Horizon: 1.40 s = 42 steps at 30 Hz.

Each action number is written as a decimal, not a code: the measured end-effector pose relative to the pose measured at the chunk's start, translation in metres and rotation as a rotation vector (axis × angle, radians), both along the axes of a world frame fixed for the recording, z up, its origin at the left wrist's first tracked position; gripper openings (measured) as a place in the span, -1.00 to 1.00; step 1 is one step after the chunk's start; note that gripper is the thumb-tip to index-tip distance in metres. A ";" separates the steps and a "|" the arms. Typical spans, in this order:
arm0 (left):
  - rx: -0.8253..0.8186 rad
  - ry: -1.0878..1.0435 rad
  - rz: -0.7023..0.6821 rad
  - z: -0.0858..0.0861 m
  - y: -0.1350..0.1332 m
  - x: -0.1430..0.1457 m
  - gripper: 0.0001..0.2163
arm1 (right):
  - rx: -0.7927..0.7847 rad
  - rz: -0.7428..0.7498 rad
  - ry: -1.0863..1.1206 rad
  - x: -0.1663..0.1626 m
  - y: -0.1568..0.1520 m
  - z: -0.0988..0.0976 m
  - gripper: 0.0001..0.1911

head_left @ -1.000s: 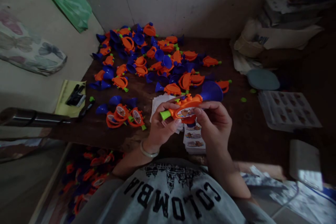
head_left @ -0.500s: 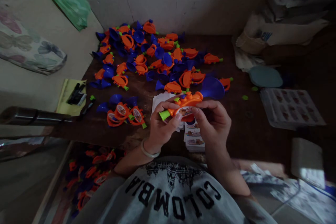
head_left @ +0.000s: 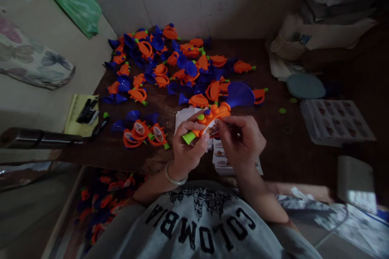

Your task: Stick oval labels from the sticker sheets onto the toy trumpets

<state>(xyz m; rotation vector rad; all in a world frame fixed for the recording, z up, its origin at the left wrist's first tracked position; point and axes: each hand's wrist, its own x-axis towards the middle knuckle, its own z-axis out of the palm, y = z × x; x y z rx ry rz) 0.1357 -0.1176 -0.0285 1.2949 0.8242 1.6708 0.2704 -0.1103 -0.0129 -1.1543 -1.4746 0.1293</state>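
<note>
An orange toy trumpet with a blue bell and a green mouthpiece is held over the dark wooden table. My left hand grips its mouthpiece end. My right hand has its fingertips on the sticker on the trumpet's side. Under both hands lie sticker sheets and white backing papers. Three stickered trumpets lie to the left of my left hand.
A big pile of orange and blue trumpets covers the table's far side. At the right sit a sticker tray, a teal lid and paper bags. More trumpets lie on the floor below left.
The trumpet has tilted, its bell rising up and to the right. My right hand slid from gripping the body to pressing fingertips on the sticker.
</note>
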 end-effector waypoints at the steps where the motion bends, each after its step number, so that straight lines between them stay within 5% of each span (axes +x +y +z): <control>1: 0.012 0.006 0.003 0.000 0.000 0.000 -0.92 | 0.013 -0.018 -0.031 0.002 0.001 -0.002 -0.84; 6: -0.024 0.013 0.072 -0.007 -0.002 -0.002 -0.88 | 0.053 -0.203 0.046 0.011 0.007 -0.013 -0.33; 11: -0.012 0.040 0.049 -0.008 -0.006 -0.004 -0.89 | 0.096 -0.153 -0.064 0.010 0.014 -0.010 0.00; 14: 0.081 0.200 0.107 -0.011 -0.007 -0.026 -0.89 | 0.070 -0.209 -0.153 0.030 0.023 -0.021 -0.09; 16: 0.161 0.391 0.278 -0.019 -0.007 -0.057 -0.87 | -0.071 -0.207 -0.279 0.053 0.025 -0.037 -0.26; 19: 0.201 0.719 0.673 -0.037 -0.005 -0.119 -0.90 | -0.434 -0.044 -0.523 0.084 0.017 -0.069 -0.51; 21: 0.179 0.984 0.785 -0.052 -0.005 -0.159 -0.94 | -0.579 0.108 -0.700 0.096 0.004 -0.088 -0.58; 26: -0.017 1.429 0.736 -0.078 -0.016 -0.203 -0.76 | -0.602 0.356 -0.920 0.097 -0.036 -0.116 -0.52; 30: -0.053 1.476 0.673 -0.079 -0.023 -0.197 -0.60 | -0.552 0.375 -0.975 0.096 -0.053 -0.125 -0.44; 33: -0.012 1.439 0.699 -0.074 -0.021 -0.184 -0.68 | -0.493 0.450 -0.953 0.100 -0.055 -0.131 -0.61; 36: 0.099 1.357 0.664 -0.071 -0.019 -0.158 -0.78 | -0.444 0.480 -0.958 0.103 -0.056 -0.138 -0.55; 42: 0.361 1.173 0.209 -0.079 -0.020 -0.086 -0.84 | -0.408 0.544 -0.995 0.107 -0.061 -0.136 -0.61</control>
